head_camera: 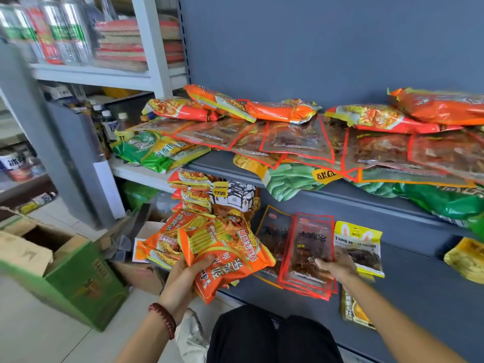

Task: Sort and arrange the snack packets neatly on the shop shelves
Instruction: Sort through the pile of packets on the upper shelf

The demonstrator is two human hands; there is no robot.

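Packets in left hand, pouches right hand

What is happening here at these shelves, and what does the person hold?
A person is in front of the shop shelves, sorting snack packets. The left hand grips a bunch of orange packets. The right hand holds a stack of red-edged packets upright at the lower shelf, beside a yellow packet. On the upper shelf, mixed packets in orange, red-edged clear and green lie in an overlapping jumble, so the sorting is not finished.
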